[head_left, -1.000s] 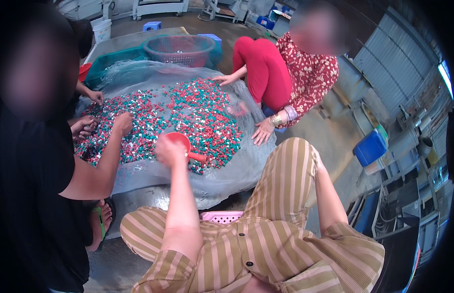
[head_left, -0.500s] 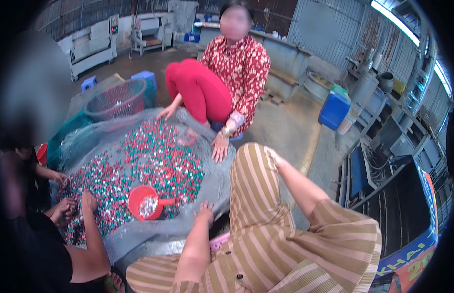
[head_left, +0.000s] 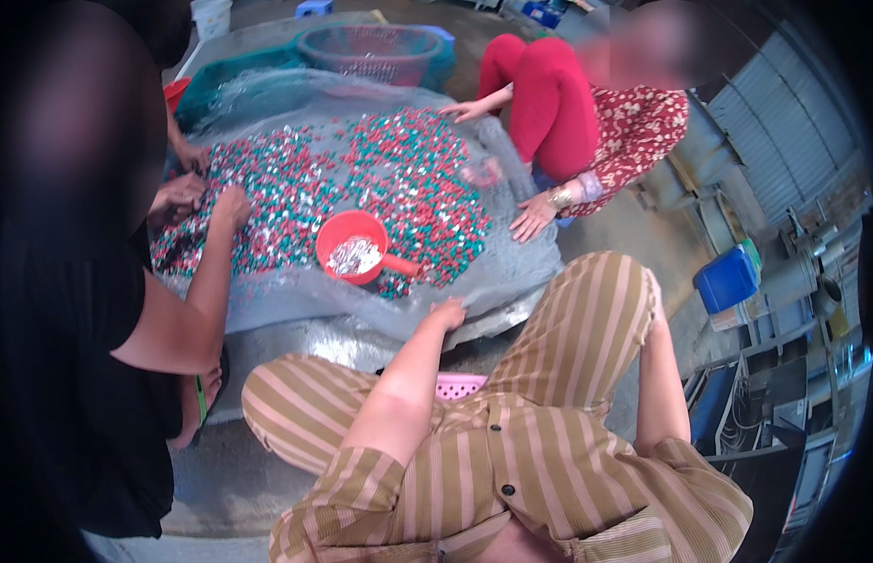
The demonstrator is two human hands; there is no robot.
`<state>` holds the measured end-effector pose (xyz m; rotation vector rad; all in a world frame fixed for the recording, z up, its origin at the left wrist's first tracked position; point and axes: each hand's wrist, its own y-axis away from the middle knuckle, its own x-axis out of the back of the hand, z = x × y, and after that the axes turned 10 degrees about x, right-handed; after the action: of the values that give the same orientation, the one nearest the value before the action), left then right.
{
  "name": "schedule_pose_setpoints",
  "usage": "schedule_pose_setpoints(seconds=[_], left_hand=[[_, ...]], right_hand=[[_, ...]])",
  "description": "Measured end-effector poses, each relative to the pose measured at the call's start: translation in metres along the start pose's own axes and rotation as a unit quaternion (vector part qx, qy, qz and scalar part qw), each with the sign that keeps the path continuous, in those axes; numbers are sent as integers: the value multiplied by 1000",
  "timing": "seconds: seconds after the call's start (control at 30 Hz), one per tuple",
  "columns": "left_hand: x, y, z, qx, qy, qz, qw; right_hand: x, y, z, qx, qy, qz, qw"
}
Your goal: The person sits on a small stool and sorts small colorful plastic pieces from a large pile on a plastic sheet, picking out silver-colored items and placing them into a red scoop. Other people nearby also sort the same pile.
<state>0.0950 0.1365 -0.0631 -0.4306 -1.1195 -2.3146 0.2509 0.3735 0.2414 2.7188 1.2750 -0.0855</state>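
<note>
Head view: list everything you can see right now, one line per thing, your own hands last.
Small pieces: a heap too many to count, red, teal and silver, spread over the sheet.
Plastic sheet: one, clear, under the heap.
Scoop: one, red, on the heap, silver pieces inside.
Basket: one, mesh, pinkish, at the far edge.
Small basket: one, pink, by the wearer's lap.
Bin: one, blue, on the floor at right.
Co-workers: two or more; one in red opposite, one in black at left.
Left hand: resting on the sheet's near edge, holding nothing.
Right hand: hidden behind the knee.
</note>
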Motion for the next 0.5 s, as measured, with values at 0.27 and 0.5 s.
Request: schedule_pose_setpoints(seconds=[0.27, 0.5], left_hand=[[-9, 2, -11, 12, -4, 40, 999], [-5, 10, -11, 11, -27, 13, 999]], right_hand=[[-1, 1, -12, 34, 17, -42, 998], [-24, -5, -6, -16, 52, -36, 998]])
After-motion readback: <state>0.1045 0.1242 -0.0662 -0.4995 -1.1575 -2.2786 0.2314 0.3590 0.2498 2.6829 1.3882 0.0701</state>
